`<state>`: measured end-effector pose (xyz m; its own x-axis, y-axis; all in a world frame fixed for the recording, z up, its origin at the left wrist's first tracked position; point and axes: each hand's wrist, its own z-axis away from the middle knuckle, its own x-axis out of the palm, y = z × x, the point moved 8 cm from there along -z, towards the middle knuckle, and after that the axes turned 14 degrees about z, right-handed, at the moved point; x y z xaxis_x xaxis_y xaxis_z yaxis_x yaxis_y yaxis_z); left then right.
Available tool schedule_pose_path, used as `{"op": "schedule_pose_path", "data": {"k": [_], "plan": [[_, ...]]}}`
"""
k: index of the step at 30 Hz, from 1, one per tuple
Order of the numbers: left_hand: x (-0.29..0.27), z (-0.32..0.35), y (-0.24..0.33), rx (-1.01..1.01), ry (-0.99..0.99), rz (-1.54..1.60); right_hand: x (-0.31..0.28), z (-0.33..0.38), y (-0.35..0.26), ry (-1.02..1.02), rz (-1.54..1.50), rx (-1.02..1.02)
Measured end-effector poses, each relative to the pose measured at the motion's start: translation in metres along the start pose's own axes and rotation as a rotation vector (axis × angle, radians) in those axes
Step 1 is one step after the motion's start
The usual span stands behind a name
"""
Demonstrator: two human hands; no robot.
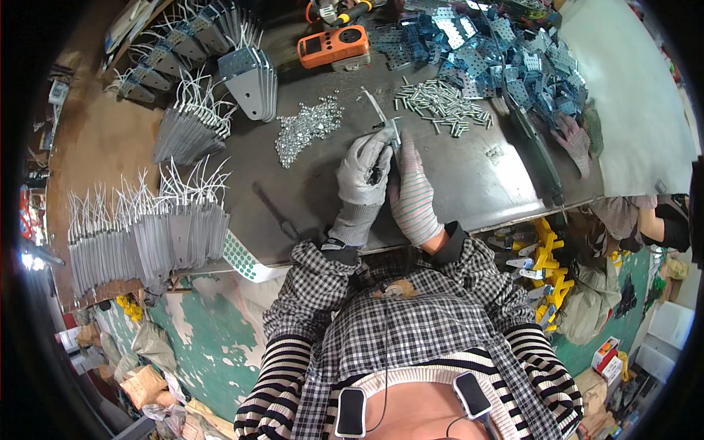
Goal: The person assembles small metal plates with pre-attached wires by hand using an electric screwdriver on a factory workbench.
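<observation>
My left fingers (pixel 376 144) grasp a slim pale part (pixel 397 132) above the worktop (pixel 469 176); right fingers (pixel 408 160) beside it, grip I can't tell. Beyond: shiny small fittings (pixel 308 128) leftward, metal pins (pixel 444 106) rightward. Farther: orange handheld meter (pixel 334 48), perforated metal brackets (pixel 506 62).

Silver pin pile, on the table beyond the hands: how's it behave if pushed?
The silver pins look slim and round-sided, so single ones would probably roll. They lie loose and crisscrossed, so the pile would likely spread rather than slide as one. Their metallic shine suggests they're stiff and perhaps slippery.
</observation>
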<state>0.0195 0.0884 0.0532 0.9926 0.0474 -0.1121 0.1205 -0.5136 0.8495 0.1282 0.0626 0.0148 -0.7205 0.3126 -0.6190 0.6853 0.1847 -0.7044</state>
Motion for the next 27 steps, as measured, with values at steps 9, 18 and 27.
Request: {"op": "schedule_pose_path", "data": {"k": [9,18,27], "plan": [[0.0,0.009,-0.029,-0.152,0.022,0.264,-0.183,-0.042,0.115,0.214,1.062,0.104],[0.0,0.002,-0.01,-0.026,-0.004,0.108,-0.022,-0.011,0.001,-0.149,-0.048,-0.084],[-0.02,-0.011,-0.031,-0.208,-0.407,-0.391,-0.003,-0.003,0.004,-0.111,-0.167,0.026]]}}
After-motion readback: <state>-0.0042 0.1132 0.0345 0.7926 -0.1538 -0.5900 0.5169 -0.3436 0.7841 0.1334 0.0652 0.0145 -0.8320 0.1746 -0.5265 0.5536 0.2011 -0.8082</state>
